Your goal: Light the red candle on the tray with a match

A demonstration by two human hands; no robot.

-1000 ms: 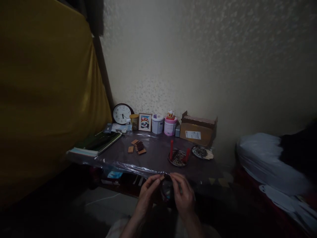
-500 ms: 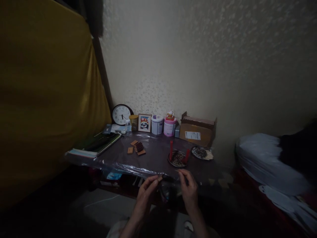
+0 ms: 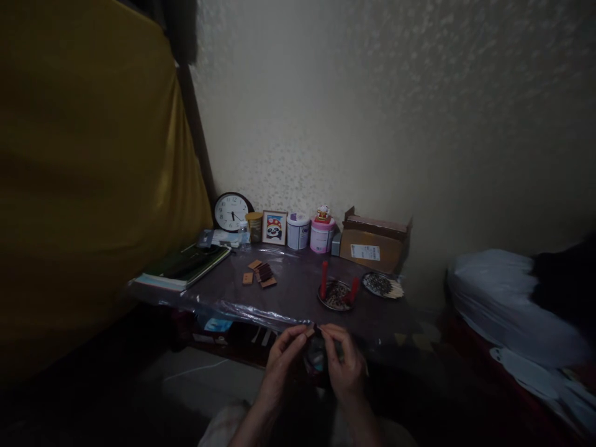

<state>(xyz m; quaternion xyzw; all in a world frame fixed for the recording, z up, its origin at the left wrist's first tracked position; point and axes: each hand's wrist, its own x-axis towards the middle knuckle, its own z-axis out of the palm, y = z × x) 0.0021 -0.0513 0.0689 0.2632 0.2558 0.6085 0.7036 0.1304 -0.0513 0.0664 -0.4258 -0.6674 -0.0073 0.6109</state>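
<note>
With the clock face centred on the hands, the left hand point(image 3: 280, 359) pinches a small tan piece point(image 3: 310, 333) between thumb and forefinger, at the near edge of the counter point(image 3: 293, 298). The right hand point(image 3: 345, 361) meets it from 3 o'clock, thumb and forefinger pressed together on a thin stick point(image 3: 320, 329) at the piece's dark end; whether the two touch is too dim to tell.

At 1 o'clock, on the counter, a dark dish point(image 3: 336, 307) of small bits bears two red candles, one upright point(image 3: 324, 280) and one shorter and tilted point(image 3: 354, 289). At 2 o'clock lies a plate of matches point(image 3: 382, 285), pale sticks reaching over its rim. Between 10 and 11 o'clock are several tan squares point(image 3: 248, 279), with dark-topped sticks point(image 3: 264, 272) lying over some of them.

Along the wall, a round clock point(image 3: 231, 212) stands at 11 o'clock; a framed panda picture point(image 3: 274, 228) sits just short of 12, a white tin point(image 3: 298, 233) and a pink tin point(image 3: 321, 237) around 12, and a cardboard box point(image 3: 372, 239) at 1. Books point(image 3: 186, 268) lie toward 10.
</note>
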